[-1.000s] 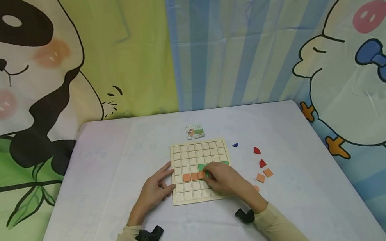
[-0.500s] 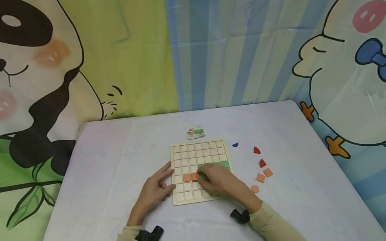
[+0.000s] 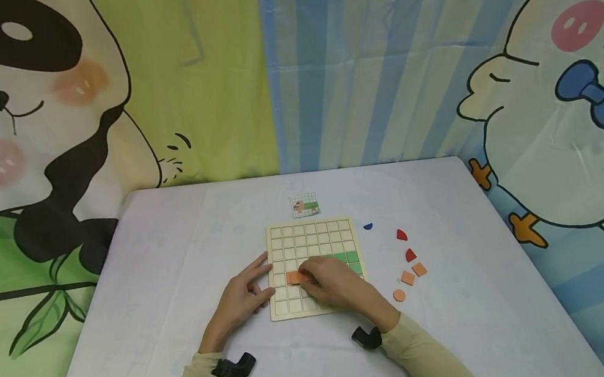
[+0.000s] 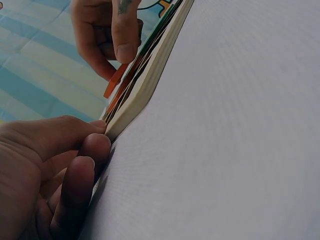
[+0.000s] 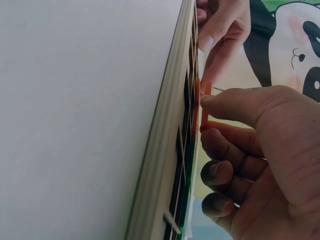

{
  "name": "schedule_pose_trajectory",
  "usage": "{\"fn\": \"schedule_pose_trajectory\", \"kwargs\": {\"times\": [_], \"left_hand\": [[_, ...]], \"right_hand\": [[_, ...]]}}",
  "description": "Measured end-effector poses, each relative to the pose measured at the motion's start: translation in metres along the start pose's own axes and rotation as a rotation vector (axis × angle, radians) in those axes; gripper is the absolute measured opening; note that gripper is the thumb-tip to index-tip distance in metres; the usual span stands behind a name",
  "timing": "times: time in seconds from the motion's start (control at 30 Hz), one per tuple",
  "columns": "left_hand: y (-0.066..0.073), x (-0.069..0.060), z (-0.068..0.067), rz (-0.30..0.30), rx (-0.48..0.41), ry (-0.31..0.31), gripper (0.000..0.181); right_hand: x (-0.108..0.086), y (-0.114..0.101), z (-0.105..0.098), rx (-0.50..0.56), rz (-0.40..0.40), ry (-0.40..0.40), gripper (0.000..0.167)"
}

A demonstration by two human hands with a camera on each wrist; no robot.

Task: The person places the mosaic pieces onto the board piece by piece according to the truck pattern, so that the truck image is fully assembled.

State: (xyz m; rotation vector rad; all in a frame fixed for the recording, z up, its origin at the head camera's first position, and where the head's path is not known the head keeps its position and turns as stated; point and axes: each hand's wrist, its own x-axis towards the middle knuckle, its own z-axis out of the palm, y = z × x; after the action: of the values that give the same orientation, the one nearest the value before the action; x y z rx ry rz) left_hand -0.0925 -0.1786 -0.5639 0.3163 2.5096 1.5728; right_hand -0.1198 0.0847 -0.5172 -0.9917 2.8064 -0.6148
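Observation:
A pale wooden grid board (image 3: 309, 235) lies on the table. My left hand (image 3: 240, 296) touches its left edge with thumb and fingertips; some other fingers curl beneath, as the left wrist view shows. My right hand (image 3: 336, 282) is over the middle of the board, thumb and forefinger pinching an orange square tile (image 5: 208, 102). That tile stands slightly off the board, tilted, above a row of orange tiles (image 3: 292, 278) set in the grid. Green tiles (image 3: 353, 257) fill cells toward the right side; my right hand hides part of both rows.
A small pattern card (image 3: 304, 205) lies behind the board. To the right are a blue half-round piece (image 3: 368, 226), red quarter-round pieces (image 3: 401, 235), loose orange squares (image 3: 408, 278) and an orange disc (image 3: 398, 295).
My right hand has moved left across the board with the orange tile, uncovering green tiles on the right and the orange disc. The left hand has stayed still.

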Motion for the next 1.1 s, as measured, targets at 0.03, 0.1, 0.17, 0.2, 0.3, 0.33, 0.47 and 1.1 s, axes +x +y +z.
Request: {"fn": "schedule_pose_trajectory", "kwargs": {"times": [0.03,0.1,0.17,0.2,0.3,0.33,0.47,1.1], "left_hand": [[0.000,0.000,0.000,0.001,-0.001,0.000,0.063],[-0.001,0.000,0.000,0.005,-0.003,-0.002,0.063],[-0.001,0.000,0.000,0.008,-0.004,-0.003,0.063],[-0.001,0.000,0.000,0.011,-0.004,-0.004,0.063],[-0.002,0.000,0.000,0.015,-0.006,-0.006,0.063],[-0.002,0.001,0.000,0.016,-0.006,-0.007,0.063],[-0.002,0.000,-0.001,0.012,-0.008,-0.010,0.063],[-0.003,0.000,-0.001,0.020,0.000,-0.011,0.062]], "right_hand": [[0.001,-0.001,0.001,-0.001,-0.003,0.000,0.023],[0.004,-0.002,0.002,-0.008,-0.011,0.001,0.023],[0.006,-0.004,0.004,-0.013,-0.023,0.007,0.022],[0.007,-0.005,0.004,-0.017,-0.027,0.010,0.022],[0.010,-0.008,0.006,-0.017,-0.036,0.015,0.022],[0.011,-0.009,0.006,-0.015,-0.037,0.015,0.022],[0.014,-0.014,0.007,-0.015,-0.042,0.010,0.022],[0.027,-0.021,0.011,-0.055,-0.068,-0.020,0.023]]}}
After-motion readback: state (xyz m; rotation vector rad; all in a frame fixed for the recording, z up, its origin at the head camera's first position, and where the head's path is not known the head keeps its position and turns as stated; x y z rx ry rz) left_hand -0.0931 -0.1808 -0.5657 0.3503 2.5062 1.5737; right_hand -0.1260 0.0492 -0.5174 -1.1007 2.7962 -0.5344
